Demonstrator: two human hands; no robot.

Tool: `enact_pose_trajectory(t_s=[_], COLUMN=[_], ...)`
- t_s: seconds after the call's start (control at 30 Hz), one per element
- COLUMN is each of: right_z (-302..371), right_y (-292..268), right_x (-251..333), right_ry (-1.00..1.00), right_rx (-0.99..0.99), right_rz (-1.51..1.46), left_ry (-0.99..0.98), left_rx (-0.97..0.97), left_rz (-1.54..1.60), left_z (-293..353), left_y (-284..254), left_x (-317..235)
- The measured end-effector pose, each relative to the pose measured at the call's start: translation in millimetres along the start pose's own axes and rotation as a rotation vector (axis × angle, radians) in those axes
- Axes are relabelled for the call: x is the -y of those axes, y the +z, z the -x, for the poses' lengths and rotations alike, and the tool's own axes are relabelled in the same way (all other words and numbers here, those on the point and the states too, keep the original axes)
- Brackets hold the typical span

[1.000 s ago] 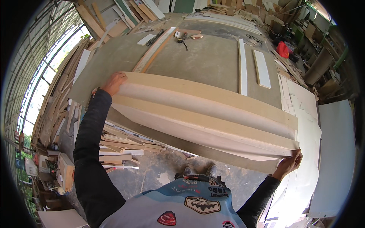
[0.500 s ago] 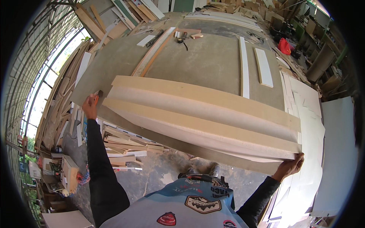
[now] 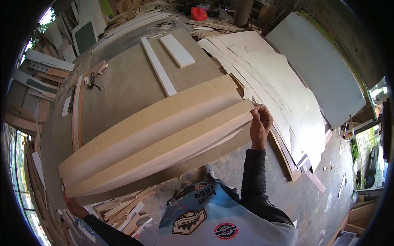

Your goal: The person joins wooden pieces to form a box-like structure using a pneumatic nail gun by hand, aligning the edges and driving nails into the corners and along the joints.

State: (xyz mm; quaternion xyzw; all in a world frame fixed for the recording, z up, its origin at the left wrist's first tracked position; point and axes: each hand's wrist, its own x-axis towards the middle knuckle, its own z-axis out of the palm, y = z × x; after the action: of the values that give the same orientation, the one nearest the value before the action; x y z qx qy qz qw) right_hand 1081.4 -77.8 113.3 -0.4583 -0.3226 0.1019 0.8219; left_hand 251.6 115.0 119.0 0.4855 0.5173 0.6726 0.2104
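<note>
A long, pale wooden piece [image 3: 158, 128] lies across the worktable, with two raised board edges and a white channel between them. Its near side looks bowed. My right hand [image 3: 260, 125] is closed at the near right corner, thumb and fingers curled against the end. At the opposite end, my left hand [image 3: 76, 208] grips the near left corner from below. The wood partly hides its fingers, and whether it holds anything else does not show.
Beyond the piece, the grey-brown tabletop [image 3: 123, 82] carries two white strips [image 3: 177, 50], a long narrow board [image 3: 77, 110] and small tools [image 3: 92, 80]. White sheets [image 3: 266, 82] are stacked on the right. Offcuts [image 3: 129, 211] litter the floor at lower left.
My view has swung to the right, so the piece now slants up toward the right. My left hand, earlier apart from the piece with a small dark object, is now against its left end.
</note>
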Motion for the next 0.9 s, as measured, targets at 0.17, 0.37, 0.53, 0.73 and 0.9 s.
enact_pose_trajectory(t_s=[0.17,0.37,0.53,0.73,0.9], right_z=[7.3,9.7,19.8,32.9,32.9], right_y=[5.7,8.8,30.4,19.5,16.7], right_x=[12.7,15.2,30.3,25.6,26.6], right_ry=[0.108,-0.009,-0.101,-0.053,-0.047], right_rx=[0.015,0.023,0.13,0.024,-0.03], right_rz=[-0.008,-0.099,0.109,0.026,0.045], left_ry=[0.005,0.388,0.112,0.019,0.315], left_rx=[-0.045,0.038,-0.009,-0.032,-0.134], left_rz=[0.033,-0.742,-0.075,-0.007,-0.732], left_z=[-12.9,-23.3,-37.8,-30.8,-22.0], left_y=[-16.2,-30.3,-43.6,-33.4,-12.2], left_x=[20.4,42.7,57.0,51.8,62.4])
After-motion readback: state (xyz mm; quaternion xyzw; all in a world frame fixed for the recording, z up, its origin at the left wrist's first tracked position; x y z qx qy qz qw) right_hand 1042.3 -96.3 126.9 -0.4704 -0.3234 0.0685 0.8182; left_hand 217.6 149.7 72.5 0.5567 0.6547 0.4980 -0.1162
